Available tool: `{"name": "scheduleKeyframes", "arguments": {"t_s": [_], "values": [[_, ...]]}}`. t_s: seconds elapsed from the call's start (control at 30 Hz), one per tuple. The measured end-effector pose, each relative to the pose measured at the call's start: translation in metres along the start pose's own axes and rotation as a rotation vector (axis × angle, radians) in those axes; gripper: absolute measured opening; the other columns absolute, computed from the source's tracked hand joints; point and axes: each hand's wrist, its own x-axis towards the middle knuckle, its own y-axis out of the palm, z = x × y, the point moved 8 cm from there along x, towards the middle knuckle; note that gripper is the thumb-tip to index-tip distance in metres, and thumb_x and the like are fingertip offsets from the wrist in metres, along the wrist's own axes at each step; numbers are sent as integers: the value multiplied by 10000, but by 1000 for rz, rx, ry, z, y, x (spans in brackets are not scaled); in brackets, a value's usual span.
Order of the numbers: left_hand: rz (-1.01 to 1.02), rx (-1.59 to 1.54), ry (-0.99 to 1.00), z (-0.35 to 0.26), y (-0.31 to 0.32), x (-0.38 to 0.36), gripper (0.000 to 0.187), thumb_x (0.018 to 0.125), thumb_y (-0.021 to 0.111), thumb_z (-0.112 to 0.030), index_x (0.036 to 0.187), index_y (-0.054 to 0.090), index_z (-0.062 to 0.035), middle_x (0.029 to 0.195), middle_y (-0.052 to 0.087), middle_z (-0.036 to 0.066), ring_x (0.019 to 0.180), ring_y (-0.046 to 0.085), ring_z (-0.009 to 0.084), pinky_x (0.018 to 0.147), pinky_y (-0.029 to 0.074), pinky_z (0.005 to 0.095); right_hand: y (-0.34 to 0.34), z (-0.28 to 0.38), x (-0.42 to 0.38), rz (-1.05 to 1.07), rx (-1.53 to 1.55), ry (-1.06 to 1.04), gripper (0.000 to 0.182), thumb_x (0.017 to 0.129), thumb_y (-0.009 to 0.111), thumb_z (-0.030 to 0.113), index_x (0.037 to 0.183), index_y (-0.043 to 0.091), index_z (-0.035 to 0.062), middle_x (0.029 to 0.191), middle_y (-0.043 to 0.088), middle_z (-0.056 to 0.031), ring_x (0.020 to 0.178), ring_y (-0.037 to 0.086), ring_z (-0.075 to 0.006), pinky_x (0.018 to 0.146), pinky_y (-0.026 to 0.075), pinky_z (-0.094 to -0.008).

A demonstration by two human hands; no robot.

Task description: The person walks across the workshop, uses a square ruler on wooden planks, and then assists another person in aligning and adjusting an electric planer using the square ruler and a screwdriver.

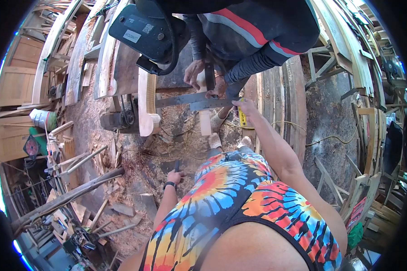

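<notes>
Above a narrow pale wood block point(205, 123), the right hand point(245, 109) is closed round the yellow handle of a try square point(243, 114), whose metal blade crosses over the block's upper part. Low and to the left, the left hand point(175, 176), a dark band point(169, 184) on its wrist, holds a short dark object point(177, 165), too small to identify.

Facing the wearer, a co-worker in a dark striped top point(253, 27) has one hand point(216, 87) at a second metal blade point(178, 100), which overlaps the first and reaches left to the edge of a thick pale beam point(147, 97). The co-worker's other hand point(194, 73) hangs just beside a dark upright piece point(209, 76).

Left of the beam sits a dark machine point(117, 119). Long planks point(296, 99) lie to the right, and a thin yellowish cord point(332, 139) curves near them. Shavings and offcuts point(123, 208) litter the floor point(135, 180) at lower left.
</notes>
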Motion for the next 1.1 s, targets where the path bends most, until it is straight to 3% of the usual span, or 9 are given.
{"name": "scheduleKeyframes", "arguments": {"t_s": [0.2, 0.3, 0.5, 0.6, 1.0, 1.1], "values": [[29, -22, -16, 7, 1, 3, 259, 834, 685, -141, 1077, 686, -51, 863, 710, 92, 634, 648, 176, 525, 507, 319, 0, -3, 3, -16, 5, -4, 186, 820, 750, 134, 798, 588, 45, 662, 596, -54, 474, 580, -165, 413, 481, -310], [28, -47, 15, 5, 4, -1, 202, 842, 683, -128, 1014, 636, -31, 802, 693, 109, 519, 600, 177, 464, 488, 316, 0, -4, 3, -10, 0, 13, 183, 819, 751, 135, 803, 594, 43, 658, 599, -55, 477, 581, -163, 414, 483, -310], [18, 32, 36, 11, 2, 1, 278, 826, 723, -202, 1066, 689, -66, 841, 704, 90, 644, 657, 189, 543, 538, 348, -3, -6, 6, -13, 11, -2, 168, 802, 765, 134, 797, 622, 44, 658, 607, -58, 480, 562, -161, 412, 464, -319], [23, 1, -21, 9, 2, -5, 273, 820, 731, -206, 1044, 685, -56, 822, 699, 85, 615, 648, 193, 533, 537, 350, -1, -2, -1, -16, 33, 7, 165, 805, 765, 138, 788, 632, 41, 657, 604, -55, 488, 565, -162, 418, 473, -321], [50, -95, -7, 5, -1, -3, 294, 819, 690, -131, 1086, 630, -23, 791, 663, 107, 550, 589, 184, 476, 482, 326, -6, -4, 4, -19, 14, -18, 165, 806, 768, 143, 813, 645, 34, 663, 603, -54, 502, 563, -166, 410, 462, -334], [46, -75, -58, 4, -3, -8, 248, 869, 652, -117, 1112, 655, -64, 847, 701, 103, 595, 631, 181, 511, 500, 330, -9, -7, 4, -60, -20, 17, 156, 805, 769, 134, 815, 647, 39, 660, 599, -54, 501, 563, -169, 407, 455, -334]]}}
